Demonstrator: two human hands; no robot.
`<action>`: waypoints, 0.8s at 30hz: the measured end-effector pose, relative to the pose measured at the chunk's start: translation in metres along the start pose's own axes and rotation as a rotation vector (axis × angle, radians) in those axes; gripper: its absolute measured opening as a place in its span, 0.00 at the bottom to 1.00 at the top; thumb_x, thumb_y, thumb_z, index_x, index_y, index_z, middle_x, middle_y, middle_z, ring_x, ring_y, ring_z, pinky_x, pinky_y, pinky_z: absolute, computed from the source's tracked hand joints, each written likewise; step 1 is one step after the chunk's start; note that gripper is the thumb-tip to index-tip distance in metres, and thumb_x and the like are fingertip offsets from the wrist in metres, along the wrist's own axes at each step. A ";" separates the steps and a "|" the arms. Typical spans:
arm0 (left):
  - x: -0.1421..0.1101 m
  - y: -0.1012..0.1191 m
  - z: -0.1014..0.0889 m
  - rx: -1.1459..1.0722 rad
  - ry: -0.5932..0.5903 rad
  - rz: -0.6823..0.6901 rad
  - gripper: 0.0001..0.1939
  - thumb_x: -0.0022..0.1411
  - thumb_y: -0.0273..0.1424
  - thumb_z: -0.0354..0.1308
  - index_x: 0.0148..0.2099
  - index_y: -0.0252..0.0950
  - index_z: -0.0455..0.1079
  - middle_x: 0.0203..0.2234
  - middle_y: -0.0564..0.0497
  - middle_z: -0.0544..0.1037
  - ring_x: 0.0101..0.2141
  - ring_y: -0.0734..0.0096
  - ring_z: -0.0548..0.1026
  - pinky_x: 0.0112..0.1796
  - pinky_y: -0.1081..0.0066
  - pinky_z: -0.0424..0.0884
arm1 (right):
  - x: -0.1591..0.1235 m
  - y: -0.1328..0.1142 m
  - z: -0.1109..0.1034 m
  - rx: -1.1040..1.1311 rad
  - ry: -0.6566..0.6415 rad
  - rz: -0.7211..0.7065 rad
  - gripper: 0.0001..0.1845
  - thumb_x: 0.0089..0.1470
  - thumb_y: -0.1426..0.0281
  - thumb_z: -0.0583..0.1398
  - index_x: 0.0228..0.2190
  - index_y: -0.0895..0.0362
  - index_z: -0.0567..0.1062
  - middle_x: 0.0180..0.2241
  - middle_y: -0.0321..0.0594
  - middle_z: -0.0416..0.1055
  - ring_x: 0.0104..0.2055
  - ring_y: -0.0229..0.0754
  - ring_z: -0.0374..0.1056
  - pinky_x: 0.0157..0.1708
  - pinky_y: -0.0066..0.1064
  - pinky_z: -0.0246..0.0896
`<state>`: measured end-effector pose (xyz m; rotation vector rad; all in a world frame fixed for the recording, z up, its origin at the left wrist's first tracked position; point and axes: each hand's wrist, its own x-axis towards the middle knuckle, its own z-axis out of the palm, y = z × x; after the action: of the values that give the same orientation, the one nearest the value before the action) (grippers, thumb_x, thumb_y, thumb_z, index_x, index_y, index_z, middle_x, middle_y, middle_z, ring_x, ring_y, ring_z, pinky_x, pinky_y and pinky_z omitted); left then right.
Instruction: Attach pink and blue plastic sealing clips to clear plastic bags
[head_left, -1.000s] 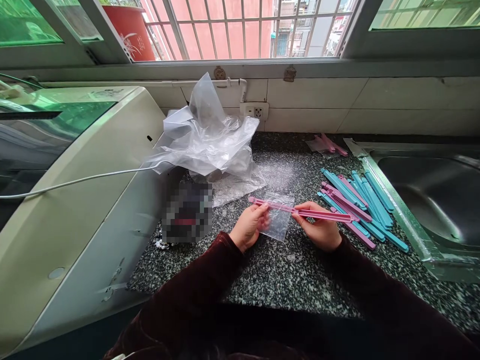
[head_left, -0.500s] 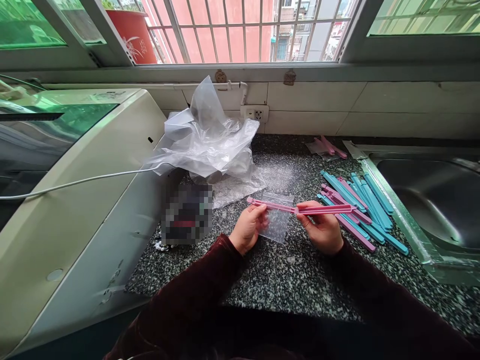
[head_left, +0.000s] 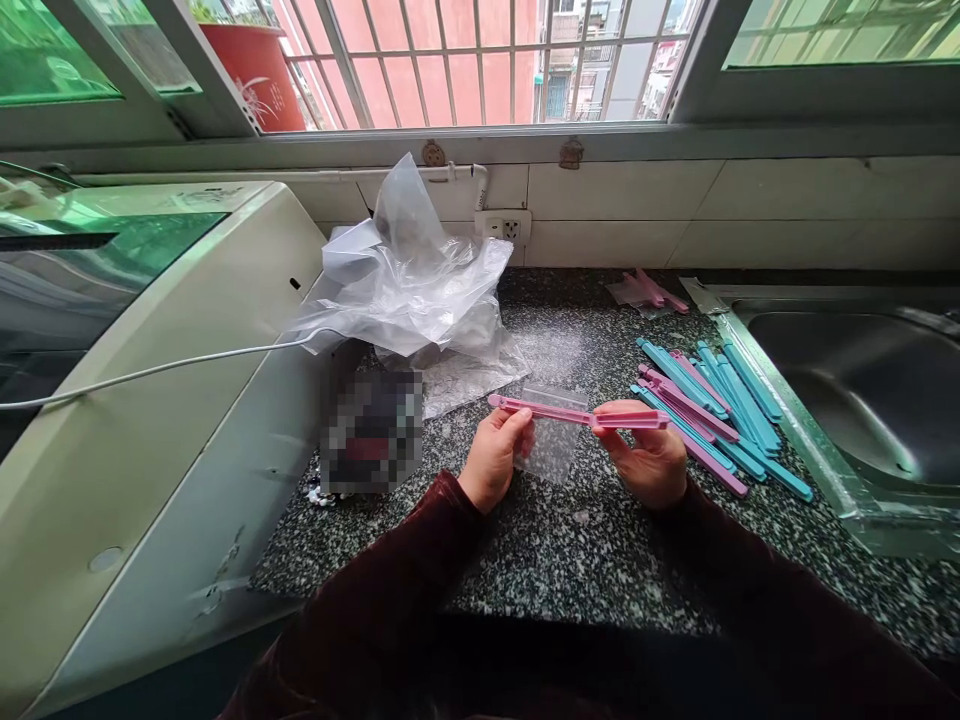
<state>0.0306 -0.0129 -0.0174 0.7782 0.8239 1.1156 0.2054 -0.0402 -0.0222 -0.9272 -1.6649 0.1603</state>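
Clip (head_left: 551,411): pink, opened out, centre of the frame, crossing a small clear bag (head_left: 553,455) near its top.
Left hand (head_left: 491,458): pinching clip and bag together.
Right hand (head_left: 651,462): gripping the clip's right half.
Loose clips (head_left: 681,377): pink and turquoise, heaped right of centre.
Sink (head_left: 801,420): right edge of the frame.

Our arms (head_left: 382,590) reach forward and inward; our left hand (head_left: 496,455) pinches firmly, our right hand (head_left: 646,460) is curled.
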 end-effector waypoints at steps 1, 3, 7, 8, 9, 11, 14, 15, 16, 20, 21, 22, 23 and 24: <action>0.000 -0.001 0.000 0.016 -0.008 0.009 0.14 0.46 0.38 0.60 0.24 0.34 0.60 0.14 0.60 0.60 0.16 0.83 0.57 0.19 0.76 0.52 | 0.001 -0.002 -0.001 -0.019 0.000 -0.004 0.08 0.49 0.77 0.60 0.33 0.55 0.72 0.31 0.40 0.72 0.33 0.41 0.69 0.34 0.36 0.68; -0.001 -0.003 -0.001 0.057 -0.033 0.040 0.15 0.48 0.39 0.59 0.23 0.34 0.60 0.14 0.59 0.60 0.16 0.82 0.57 0.19 0.76 0.52 | 0.003 -0.006 -0.001 -0.059 0.002 -0.025 0.09 0.49 0.78 0.60 0.34 0.55 0.73 0.31 0.40 0.72 0.32 0.39 0.69 0.31 0.34 0.67; -0.002 -0.006 -0.003 0.124 -0.078 0.107 0.16 0.53 0.39 0.55 0.21 0.35 0.58 0.13 0.58 0.59 0.17 0.81 0.56 0.21 0.75 0.52 | 0.005 -0.010 -0.001 -0.096 0.009 -0.062 0.14 0.49 0.79 0.60 0.39 0.55 0.72 0.32 0.39 0.71 0.31 0.38 0.68 0.29 0.31 0.66; -0.002 -0.006 -0.004 0.139 -0.088 0.121 0.17 0.54 0.39 0.55 0.20 0.35 0.58 0.13 0.58 0.59 0.17 0.81 0.56 0.21 0.75 0.52 | 0.005 -0.010 -0.001 -0.092 0.012 -0.058 0.15 0.49 0.79 0.60 0.40 0.55 0.72 0.31 0.39 0.71 0.31 0.37 0.67 0.29 0.31 0.66; -0.002 -0.007 -0.005 0.155 -0.099 0.138 0.17 0.55 0.39 0.54 0.20 0.35 0.58 0.13 0.58 0.59 0.17 0.81 0.56 0.21 0.74 0.52 | 0.004 -0.010 -0.001 -0.086 0.014 -0.050 0.16 0.49 0.79 0.60 0.40 0.55 0.72 0.30 0.38 0.71 0.30 0.38 0.67 0.29 0.31 0.66; -0.002 -0.007 -0.005 0.184 -0.115 0.166 0.17 0.56 0.40 0.53 0.20 0.35 0.58 0.13 0.58 0.59 0.17 0.80 0.56 0.21 0.74 0.53 | 0.004 -0.009 -0.001 -0.080 0.015 -0.049 0.16 0.49 0.79 0.60 0.41 0.54 0.71 0.29 0.38 0.70 0.30 0.38 0.67 0.29 0.32 0.66; -0.002 -0.006 -0.005 0.216 -0.118 0.191 0.17 0.56 0.40 0.53 0.21 0.35 0.59 0.14 0.57 0.59 0.17 0.80 0.56 0.22 0.74 0.53 | 0.004 -0.008 -0.002 -0.120 0.002 -0.109 0.17 0.48 0.79 0.60 0.41 0.53 0.71 0.31 0.39 0.70 0.32 0.38 0.67 0.30 0.32 0.67; -0.002 -0.005 -0.005 0.225 -0.114 0.197 0.17 0.56 0.40 0.53 0.22 0.35 0.59 0.14 0.57 0.59 0.17 0.80 0.56 0.22 0.74 0.53 | 0.004 -0.008 -0.002 -0.140 -0.006 -0.133 0.18 0.48 0.80 0.60 0.41 0.53 0.71 0.32 0.39 0.70 0.32 0.38 0.68 0.30 0.32 0.67; -0.003 -0.005 -0.005 0.235 -0.112 0.204 0.17 0.55 0.41 0.53 0.22 0.35 0.59 0.14 0.57 0.59 0.18 0.80 0.56 0.22 0.74 0.53 | 0.004 -0.008 -0.003 -0.160 -0.014 -0.154 0.18 0.48 0.80 0.60 0.42 0.53 0.71 0.32 0.40 0.70 0.33 0.38 0.68 0.30 0.31 0.67; -0.003 -0.004 -0.006 0.281 -0.117 0.222 0.18 0.55 0.42 0.53 0.21 0.35 0.58 0.14 0.57 0.59 0.18 0.80 0.56 0.22 0.74 0.53 | 0.005 -0.011 -0.003 -0.222 -0.055 -0.184 0.19 0.50 0.79 0.59 0.43 0.53 0.72 0.32 0.41 0.69 0.32 0.38 0.68 0.29 0.29 0.67; -0.004 -0.004 -0.006 0.288 -0.120 0.223 0.19 0.55 0.42 0.53 0.21 0.35 0.58 0.14 0.57 0.59 0.18 0.80 0.56 0.22 0.74 0.53 | 0.005 -0.011 -0.002 -0.232 -0.064 -0.184 0.18 0.50 0.79 0.59 0.43 0.53 0.72 0.32 0.41 0.69 0.32 0.38 0.68 0.28 0.29 0.67; -0.004 -0.004 -0.007 0.293 -0.122 0.223 0.19 0.55 0.43 0.53 0.21 0.35 0.58 0.14 0.57 0.59 0.18 0.80 0.56 0.22 0.74 0.53 | 0.005 -0.012 -0.002 -0.238 -0.068 -0.183 0.18 0.50 0.79 0.58 0.44 0.53 0.72 0.32 0.41 0.68 0.32 0.37 0.68 0.28 0.29 0.67; -0.004 -0.004 -0.007 0.297 -0.121 0.223 0.19 0.54 0.44 0.54 0.21 0.35 0.58 0.14 0.57 0.58 0.18 0.80 0.55 0.22 0.74 0.53 | 0.005 -0.012 -0.002 -0.242 -0.069 -0.183 0.19 0.50 0.79 0.58 0.44 0.53 0.72 0.32 0.41 0.68 0.32 0.37 0.67 0.28 0.29 0.67; -0.004 -0.004 -0.007 0.302 -0.121 0.223 0.19 0.54 0.44 0.54 0.22 0.35 0.58 0.14 0.58 0.58 0.18 0.80 0.55 0.22 0.74 0.53 | 0.005 -0.012 -0.002 -0.244 -0.068 -0.184 0.19 0.50 0.79 0.58 0.44 0.52 0.72 0.32 0.40 0.68 0.32 0.37 0.67 0.28 0.29 0.67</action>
<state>0.0257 -0.0172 -0.0230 1.2023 0.8278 1.1408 0.2011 -0.0458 -0.0111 -0.9503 -1.8515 -0.1404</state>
